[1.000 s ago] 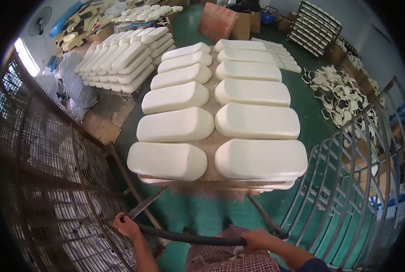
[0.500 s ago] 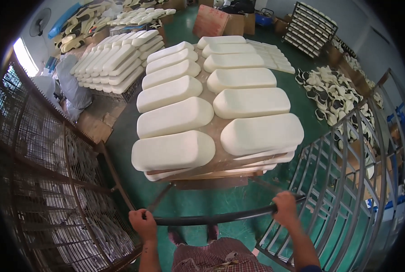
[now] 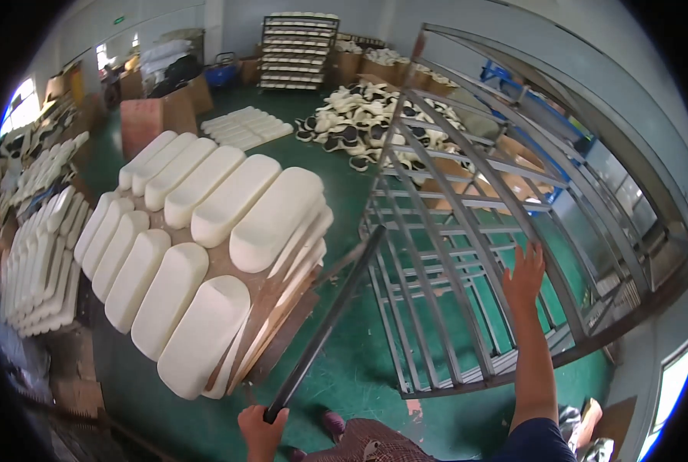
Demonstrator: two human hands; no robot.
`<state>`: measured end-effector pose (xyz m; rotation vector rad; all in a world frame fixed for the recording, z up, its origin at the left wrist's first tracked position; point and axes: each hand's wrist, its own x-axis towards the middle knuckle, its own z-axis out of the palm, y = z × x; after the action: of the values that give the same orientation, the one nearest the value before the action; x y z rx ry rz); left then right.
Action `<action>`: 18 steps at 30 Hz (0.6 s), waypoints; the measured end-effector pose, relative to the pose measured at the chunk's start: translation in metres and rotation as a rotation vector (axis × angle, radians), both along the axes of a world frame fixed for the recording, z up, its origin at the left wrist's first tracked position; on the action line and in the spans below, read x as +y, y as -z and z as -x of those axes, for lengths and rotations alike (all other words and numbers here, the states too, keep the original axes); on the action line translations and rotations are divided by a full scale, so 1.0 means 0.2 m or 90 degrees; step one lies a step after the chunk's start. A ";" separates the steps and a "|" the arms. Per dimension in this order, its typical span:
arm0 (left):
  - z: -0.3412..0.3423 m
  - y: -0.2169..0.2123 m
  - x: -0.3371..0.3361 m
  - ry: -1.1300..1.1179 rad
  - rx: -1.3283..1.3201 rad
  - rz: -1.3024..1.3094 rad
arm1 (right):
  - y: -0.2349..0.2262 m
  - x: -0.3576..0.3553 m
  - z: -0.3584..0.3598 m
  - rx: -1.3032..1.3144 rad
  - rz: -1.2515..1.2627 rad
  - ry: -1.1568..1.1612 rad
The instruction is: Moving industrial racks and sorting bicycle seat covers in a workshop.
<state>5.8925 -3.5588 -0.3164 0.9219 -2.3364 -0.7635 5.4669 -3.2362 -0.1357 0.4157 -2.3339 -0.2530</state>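
My left hand (image 3: 263,433) is wrapped round the lower end of a black push handle (image 3: 325,327). The handle belongs to a cart stacked with brown boards (image 3: 219,260), which carry two rows of long, rounded cream foam blocks (image 3: 205,339). More foam shows between the boards lower in the stack. My right hand (image 3: 524,276) is off the handle, raised with its fingers apart, in front of an upright bar of a grey metal rack (image 3: 478,323). Whether it touches that bar I cannot tell.
Foam blocks are piled at the left (image 3: 40,269). Flat cream pieces (image 3: 247,127) lie on the green floor (image 3: 313,416) beyond the cart. Farther back are a loaded rack (image 3: 297,54), a heap of cream and black pieces (image 3: 382,119) and a red board (image 3: 145,127).
My view has swung right, so the cart now appears at the left and slanted. My right hand has let go of the handle and reached to the metal rack; the left still grips it.
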 end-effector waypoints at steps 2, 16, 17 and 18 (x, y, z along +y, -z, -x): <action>0.09 0.00 0.04 0.014 -0.001 -0.026 | -0.01 0.05 -0.03 0.009 -0.017 -0.020; 0.79 0.06 0.16 0.085 -0.015 -0.040 | -0.13 0.43 0.38 0.035 -0.208 0.337; 0.84 0.07 0.18 0.077 -0.012 -0.039 | -0.12 0.49 0.44 0.039 -0.205 0.329; 0.89 0.07 0.20 0.082 -0.027 -0.060 | -0.09 0.58 0.50 0.055 -0.194 0.309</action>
<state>5.7151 -3.5186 -0.3314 0.8402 -2.4328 -0.9210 5.3673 -3.1209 -0.1168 -0.0287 -2.2841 -0.8470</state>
